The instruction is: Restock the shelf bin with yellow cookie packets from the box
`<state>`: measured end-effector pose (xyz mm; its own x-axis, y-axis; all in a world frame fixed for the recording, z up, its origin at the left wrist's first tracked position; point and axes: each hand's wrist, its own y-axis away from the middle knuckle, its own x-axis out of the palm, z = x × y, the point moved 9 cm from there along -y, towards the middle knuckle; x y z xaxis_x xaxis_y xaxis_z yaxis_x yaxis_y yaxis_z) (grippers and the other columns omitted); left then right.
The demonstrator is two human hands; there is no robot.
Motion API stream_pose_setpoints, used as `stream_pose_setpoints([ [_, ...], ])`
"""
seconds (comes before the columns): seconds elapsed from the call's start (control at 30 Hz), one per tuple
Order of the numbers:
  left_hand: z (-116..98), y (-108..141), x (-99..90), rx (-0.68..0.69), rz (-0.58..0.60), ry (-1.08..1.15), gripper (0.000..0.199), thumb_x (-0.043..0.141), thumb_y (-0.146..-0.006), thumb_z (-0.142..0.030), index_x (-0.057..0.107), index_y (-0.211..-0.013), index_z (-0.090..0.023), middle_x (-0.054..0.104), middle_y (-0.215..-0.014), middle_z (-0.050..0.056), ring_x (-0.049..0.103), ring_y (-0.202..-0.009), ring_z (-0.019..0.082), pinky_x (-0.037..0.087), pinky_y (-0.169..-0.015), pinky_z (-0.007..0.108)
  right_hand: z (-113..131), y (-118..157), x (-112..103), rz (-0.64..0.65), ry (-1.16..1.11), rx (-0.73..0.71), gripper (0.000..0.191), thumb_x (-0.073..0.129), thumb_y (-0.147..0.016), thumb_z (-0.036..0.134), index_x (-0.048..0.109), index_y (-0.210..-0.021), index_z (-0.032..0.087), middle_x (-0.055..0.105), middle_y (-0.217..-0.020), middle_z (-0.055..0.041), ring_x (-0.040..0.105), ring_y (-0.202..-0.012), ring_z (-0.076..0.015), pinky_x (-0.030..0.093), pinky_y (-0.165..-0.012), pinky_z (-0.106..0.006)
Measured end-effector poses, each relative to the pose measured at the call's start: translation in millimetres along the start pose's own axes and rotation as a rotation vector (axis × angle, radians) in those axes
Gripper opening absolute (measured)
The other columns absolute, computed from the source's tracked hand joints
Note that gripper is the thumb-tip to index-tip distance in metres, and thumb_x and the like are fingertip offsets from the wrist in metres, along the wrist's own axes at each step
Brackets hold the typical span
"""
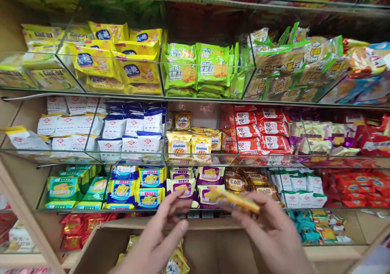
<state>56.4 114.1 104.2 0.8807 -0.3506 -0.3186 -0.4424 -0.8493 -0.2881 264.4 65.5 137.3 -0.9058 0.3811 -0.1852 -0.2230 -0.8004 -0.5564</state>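
- A yellow packet (236, 201) is gripped between the thumb and fingers of the right hand (271, 225); it is held tilted and blurred, in front of the lower shelf.
- The left hand (160, 235) is held with thumb and fingers parted, nothing being grasped; a gap is left between its fingertips and the packet.
- Below both hands, a cardboard box (225, 245) is placed, its far rim set close under the lower shelf's front edge; yellow packets (176, 262) are seen inside, partly covered by the left hand.
- By the hands, purple-and-white packets (211, 175) and brown packets (235, 179) are stacked on the lower shelf.
- Above, cookie packets (201, 147) are kept on the middle shelf behind a clear front panel (215, 159); they are bounded by dividers at the sides, and headroom is left over them.
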Motion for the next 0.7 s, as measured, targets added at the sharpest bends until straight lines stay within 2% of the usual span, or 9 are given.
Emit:
stream_pose_setpoints([
  [0.07,9,-2,-40.1,0.046,-0.057,-0.388,0.037,0.048,-0.081,-0.035,0.046,-0.118,-0.029,0.054,-0.12,0.005,0.047,-0.112,0.021,0.035,-0.096,0.034,40,-26,-20,-0.159,0.105,-0.208,0.021,0.06,-0.073,0.028,0.053,-0.093,0.025,0.06,-0.093,-0.0045,0.057,-0.084,-0.0183,0.048,-0.07,-0.03],
  [0.13,23,-4,-73.1,0.084,-0.072,-0.656,0.029,0.048,-0.081,-0.036,0.056,-0.107,-0.026,0.06,-0.111,0.004,0.052,-0.106,0.021,0.038,-0.094,0.033,75,-56,-24,-0.243,0.189,-0.373,0.019,0.06,-0.073,0.026,0.053,-0.091,0.025,0.059,-0.089,-0.0035,0.057,-0.081,-0.0177,0.048,-0.07,-0.031],
  [0.2,41,-4,-98.2,0.054,-0.076,-0.803,0.027,0.044,-0.082,-0.038,0.06,-0.099,-0.025,0.064,-0.103,0.003,0.057,-0.099,0.02,0.042,-0.088,0.029,92,-92,-11,-0.231,0.264,-0.446,0.017,0.061,-0.072,0.025,0.052,-0.086,0.023,0.059,-0.083,-0.0024,0.058,-0.075,-0.0171,0.047,-0.067,-0.032],
  [0.27,55,-3,-112.3,0.001,-0.083,-0.859,0.028,0.039,-0.084,-0.039,0.061,-0.094,-0.024,0.066,-0.098,0.002,0.06,-0.093,0.018,0.045,-0.081,0.025,89,-134,13,-0.136,0.261,-0.411,0.018,0.061,-0.07,0.024,0.049,-0.083,0.021,0.06,-0.078,-0.0018,0.058,-0.071,-0.0165,0.047,-0.063,-0.031],
  [0.37,61,1,-113.7,-0.05,-0.082,-0.874,0.031,0.034,-0.086,-0.04,0.061,-0.093,-0.026,0.067,-0.095,0.001,0.062,-0.087,0.018,0.046,-0.075,0.025,62,-195,49,-0.021,0.233,-0.234,0.023,0.065,-0.064,0.025,0.047,-0.076,0.02,0.06,-0.073,-0.0013,0.058,-0.066,-0.0162,0.047,-0.06,-0.03],
  [0.47,60,6,-110.8,-0.085,-0.106,-0.873,0.033,0.031,-0.087,-0.039,0.06,-0.098,-0.028,0.067,-0.098,0.001,0.062,-0.088,0.02,0.045,-0.077,0.029,34,-241,81,0.032,0.264,-0.059,0.026,0.07,-0.057,0.027,0.048,-0.068,0.019,0.057,-0.063,0.0,0.056,-0.058,-0.0153,0.046,-0.053,-0.029],
  [0.57,61,11,-112.8,-0.107,-0.139,-0.867,0.033,0.031,-0.087,-0.039,0.061,-0.098,-0.028,0.066,-0.1,0.002,0.06,-0.091,0.021,0.043,-0.08,0.032,22,-268,114,0.097,0.262,0.006,0.028,0.073,-0.053,0.028,0.05,-0.065,0.018,0.056,-0.059,0.0008,0.054,-0.05,-0.0132,0.046,-0.046,-0.027],
  [0.7,62,14,-114.0,-0.098,-0.148,-0.903,0.033,0.031,-0.088,-0.037,0.061,-0.095,-0.027,0.067,-0.094,0.003,0.061,-0.086,0.021,0.044,-0.079,0.032,14,-281,144,0.173,0.292,0.044,0.032,0.077,-0.047,0.027,0.049,-0.058,0.017,0.055,-0.053,0.0009,0.052,-0.042,-0.0125,0.044,-0.04,-0.027],
])
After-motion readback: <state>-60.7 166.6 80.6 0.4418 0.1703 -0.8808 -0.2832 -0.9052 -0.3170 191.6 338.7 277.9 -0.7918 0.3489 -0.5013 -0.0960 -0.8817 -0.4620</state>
